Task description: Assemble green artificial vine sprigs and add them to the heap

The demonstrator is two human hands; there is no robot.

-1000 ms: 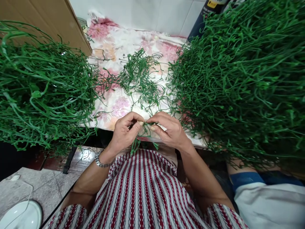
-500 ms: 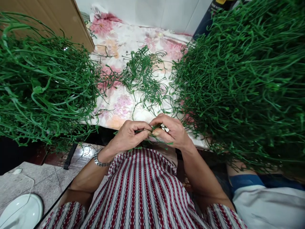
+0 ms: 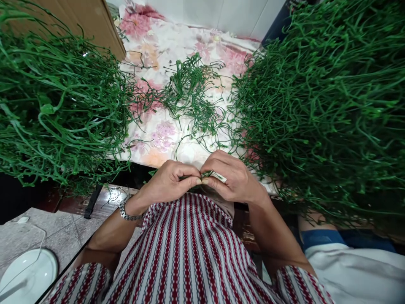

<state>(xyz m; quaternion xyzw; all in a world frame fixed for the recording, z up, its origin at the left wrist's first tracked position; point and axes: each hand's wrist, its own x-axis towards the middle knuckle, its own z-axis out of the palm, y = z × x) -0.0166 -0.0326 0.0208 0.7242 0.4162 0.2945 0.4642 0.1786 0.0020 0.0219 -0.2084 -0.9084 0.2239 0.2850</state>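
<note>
Your left hand (image 3: 171,179): pinching green stems (image 3: 207,174)
Your right hand (image 3: 229,175): pinching them too, fingertips touching
Flowered cloth (image 3: 161,135): under loose stems

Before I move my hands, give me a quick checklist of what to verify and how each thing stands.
1. Left hand pinching the held green stems: ok, thumb and forefinger closed on them.
2. Right hand pinching them too: ok, its fingertips meet the left's.
3. Whole length of the held stems in view: not ok, the hands hide most of it.
4. Middle pile apart from the right heap: not ok, strands bridge them.
5. Left heap within the front edge of the cloth: not ok, stems hang past it.
6. Firmness of the pinch: cannot tell.
</note>
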